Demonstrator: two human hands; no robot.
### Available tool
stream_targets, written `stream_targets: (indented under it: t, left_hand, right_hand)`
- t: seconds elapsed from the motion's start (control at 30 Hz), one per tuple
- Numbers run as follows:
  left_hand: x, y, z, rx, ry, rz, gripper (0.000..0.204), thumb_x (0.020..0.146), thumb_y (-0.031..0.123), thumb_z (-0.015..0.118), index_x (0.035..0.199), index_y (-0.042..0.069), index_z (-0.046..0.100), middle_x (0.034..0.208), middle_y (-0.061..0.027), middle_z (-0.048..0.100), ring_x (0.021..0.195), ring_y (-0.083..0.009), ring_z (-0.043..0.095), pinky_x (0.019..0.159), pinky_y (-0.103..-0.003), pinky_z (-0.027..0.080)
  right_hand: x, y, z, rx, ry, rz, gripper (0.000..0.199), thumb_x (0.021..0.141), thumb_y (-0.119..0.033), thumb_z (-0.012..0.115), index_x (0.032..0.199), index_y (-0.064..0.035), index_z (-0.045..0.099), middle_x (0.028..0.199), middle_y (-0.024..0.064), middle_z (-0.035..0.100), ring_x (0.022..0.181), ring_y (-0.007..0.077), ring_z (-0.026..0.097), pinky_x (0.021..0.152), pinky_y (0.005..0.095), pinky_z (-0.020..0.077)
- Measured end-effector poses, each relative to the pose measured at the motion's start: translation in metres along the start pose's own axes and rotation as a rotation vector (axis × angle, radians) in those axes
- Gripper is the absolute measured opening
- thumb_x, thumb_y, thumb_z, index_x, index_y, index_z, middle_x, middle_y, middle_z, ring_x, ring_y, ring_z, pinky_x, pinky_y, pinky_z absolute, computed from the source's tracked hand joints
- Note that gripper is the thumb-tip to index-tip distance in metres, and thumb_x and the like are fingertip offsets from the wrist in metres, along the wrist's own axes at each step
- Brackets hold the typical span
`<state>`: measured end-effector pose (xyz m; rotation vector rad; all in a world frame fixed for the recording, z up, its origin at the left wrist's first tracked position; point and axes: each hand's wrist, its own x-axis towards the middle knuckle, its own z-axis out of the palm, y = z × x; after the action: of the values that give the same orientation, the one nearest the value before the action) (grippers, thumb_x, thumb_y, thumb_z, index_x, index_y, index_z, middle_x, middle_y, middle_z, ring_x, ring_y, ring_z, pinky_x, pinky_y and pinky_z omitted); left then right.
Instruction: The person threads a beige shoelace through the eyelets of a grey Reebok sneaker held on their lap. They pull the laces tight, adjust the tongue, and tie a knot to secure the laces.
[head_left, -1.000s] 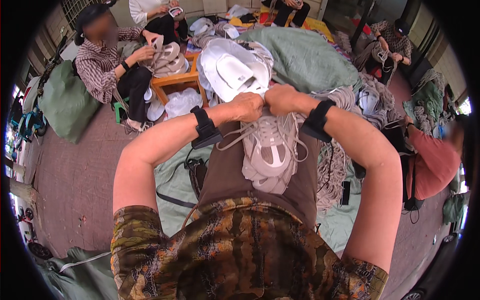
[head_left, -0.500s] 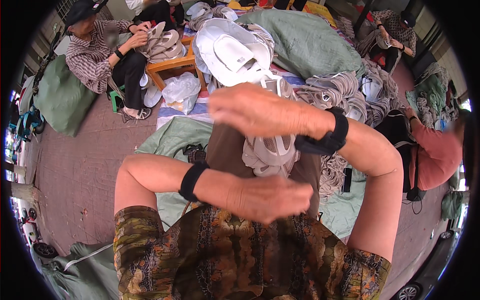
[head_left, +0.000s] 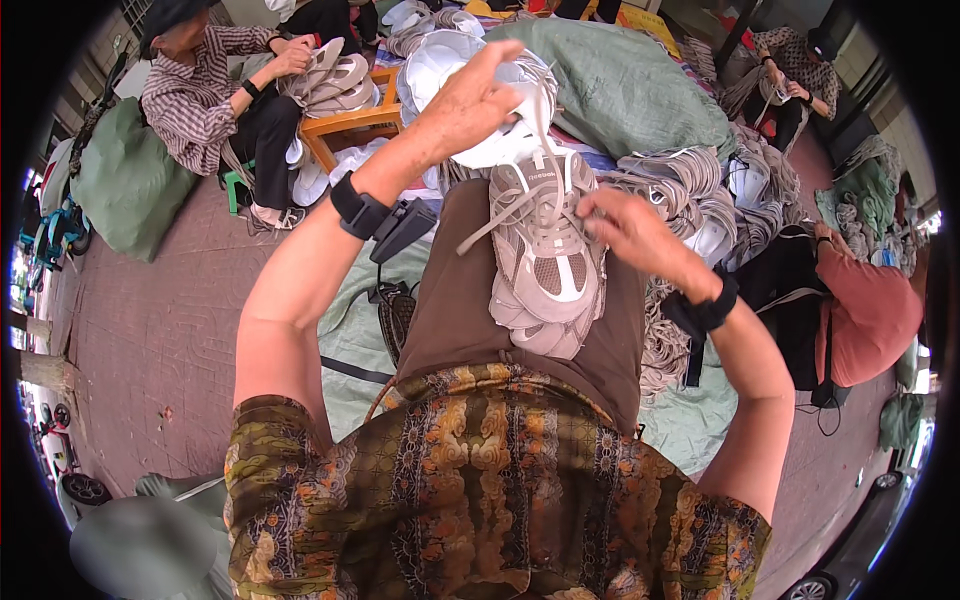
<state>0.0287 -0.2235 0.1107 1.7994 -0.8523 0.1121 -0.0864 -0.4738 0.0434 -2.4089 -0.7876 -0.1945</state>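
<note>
Brown lap (head_left: 450, 300), sneaker (head_left: 545, 260), hands pulling laces (head_left: 500, 215)

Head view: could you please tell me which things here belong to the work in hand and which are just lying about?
In hand:
- sneaker on the lap
- lace, pulled up by the left hand
- right hand, at the sneaker's side

Lying about:
- white soles piled ahead
- green sack
- wooden stool
- grey strips on the right

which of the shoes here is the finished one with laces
The grey-and-white sneaker on the person's lap, laces held by both hands; the others around are bare white soles and uppers.
</note>
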Motion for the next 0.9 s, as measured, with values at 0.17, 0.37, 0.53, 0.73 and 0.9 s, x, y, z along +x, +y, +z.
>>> stream_targets:
  t: [0.17, 0.37, 0.53, 0.73, 0.9]
  left_hand:
    - [-0.044, -0.055, 0.007, 0.189, -0.166, -0.158, 0.025, 0.083, 0.018, 0.065, 0.103, 0.002, 0.065, 0.084, -0.0056, 0.067, 0.074, -0.0137, 0.062, 0.069, -0.030, 0.051]
    - [-0.071, -0.033, 0.040, 0.287, -0.137, -0.121, 0.024, 0.078, 0.023, 0.070, 0.094, 0.005, 0.067, 0.069, -0.0044, 0.059, 0.064, -0.0171, 0.058, 0.063, -0.032, 0.048]
    - [-0.069, -0.039, 0.056, 0.387, -0.076, 0.006, 0.017, 0.078, 0.018, 0.067, 0.089, 0.005, 0.066, 0.066, -0.0063, 0.057, 0.061, -0.0215, 0.056, 0.060, -0.037, 0.046]
    - [-0.062, -0.044, 0.054, 0.175, -0.107, -0.097, 0.009, 0.079, 0.010, 0.061, 0.081, 0.003, 0.065, 0.068, -0.0100, 0.063, 0.062, -0.0177, 0.058, 0.062, -0.033, 0.048]
    - [-0.057, -0.040, 0.038, 0.323, -0.184, -0.112, 0.011, 0.081, 0.011, 0.056, 0.084, 0.003, 0.062, 0.072, -0.0129, 0.064, 0.069, -0.0259, 0.061, 0.067, -0.039, 0.048]
  right_hand:
    - [-0.029, -0.023, 0.017, -0.206, -0.073, 0.152, 0.029, 0.080, -0.005, 0.065, 0.107, -0.0023, 0.053, 0.096, 0.0172, 0.059, 0.088, 0.0402, 0.060, 0.072, 0.0463, 0.0476]
    - [-0.033, -0.012, 0.018, -0.260, -0.055, 0.123, 0.015, 0.083, -0.010, 0.063, 0.095, -0.0029, 0.057, 0.088, 0.0150, 0.059, 0.080, 0.0386, 0.060, 0.067, 0.0470, 0.0472]
    - [-0.025, -0.011, 0.010, -0.412, 0.145, 0.110, 0.009, 0.085, -0.010, 0.062, 0.089, -0.0027, 0.061, 0.081, 0.0143, 0.059, 0.075, 0.0373, 0.061, 0.063, 0.0447, 0.0472]
    - [-0.014, 0.017, 0.008, -0.026, 0.292, 0.216, 0.014, 0.089, -0.017, 0.063, 0.088, -0.0035, 0.062, 0.074, 0.0038, 0.060, 0.064, 0.0215, 0.059, 0.059, 0.0329, 0.0465]
    - [-0.001, 0.038, -0.009, 1.092, 0.245, 0.545, 0.029, 0.094, -0.032, 0.061, 0.083, -0.0053, 0.064, 0.076, -0.0028, 0.058, 0.068, 0.0103, 0.056, 0.063, 0.0263, 0.0480]
